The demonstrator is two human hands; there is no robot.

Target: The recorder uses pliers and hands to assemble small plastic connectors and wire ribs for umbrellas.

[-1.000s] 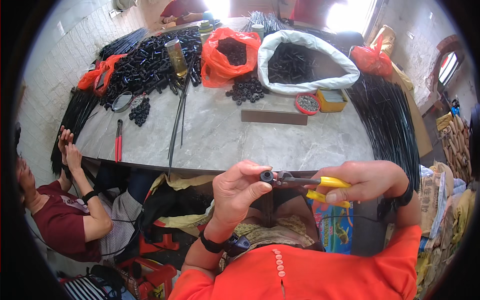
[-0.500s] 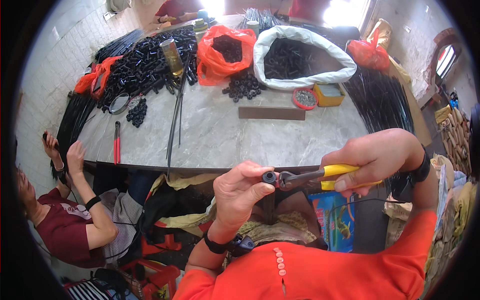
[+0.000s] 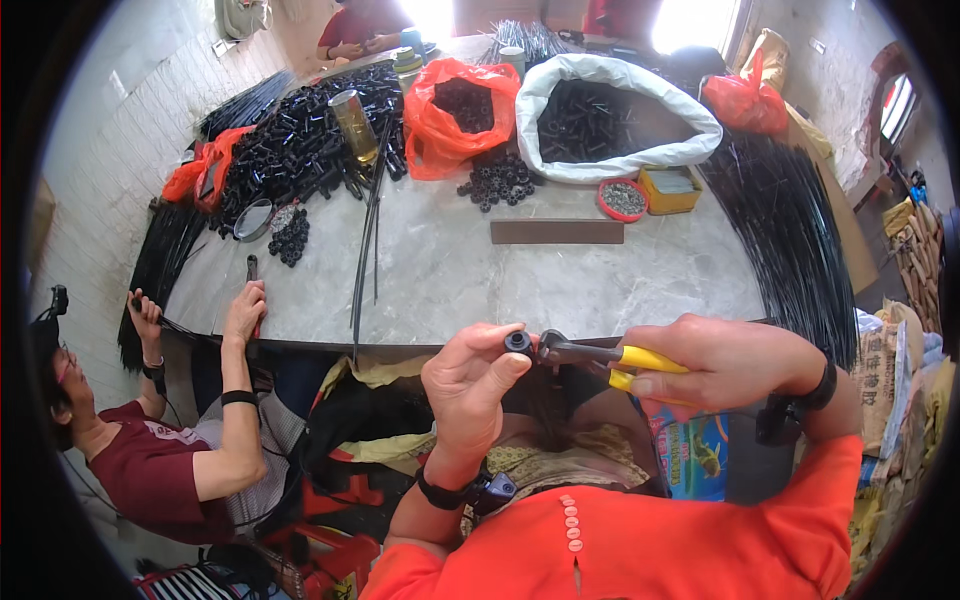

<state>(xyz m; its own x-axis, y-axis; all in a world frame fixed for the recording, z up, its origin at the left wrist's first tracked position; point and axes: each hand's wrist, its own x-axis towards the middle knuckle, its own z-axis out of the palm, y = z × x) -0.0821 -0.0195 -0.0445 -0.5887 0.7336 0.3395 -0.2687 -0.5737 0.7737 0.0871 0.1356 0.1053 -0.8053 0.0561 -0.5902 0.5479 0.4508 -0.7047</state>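
Between the thumb and fingertips of my left hand (image 3: 465,385) is a small black ring-shaped fitting (image 3: 518,343) with a hole in its end. My right hand (image 3: 705,360) is wrapped round yellow-handled pliers (image 3: 645,360). Their dark jaws (image 3: 551,347) point left, close beside the fitting; I cannot tell whether they touch it. Both hands are held just in front of the table's near edge, over my lap.
On the grey table (image 3: 440,270) lie a brown flat bar (image 3: 557,232), a red dish of small metal pieces (image 3: 623,200), a yellow box (image 3: 672,190), a white sack (image 3: 690,150) and black rods (image 3: 790,230). At left, a co-worker's hand (image 3: 245,312) is on pliers.
The pliers in my right hand have shifted left and their handles look closer together. The fitting has turned slightly in my left fingers. The co-worker's hand has reached the red-handled pliers.
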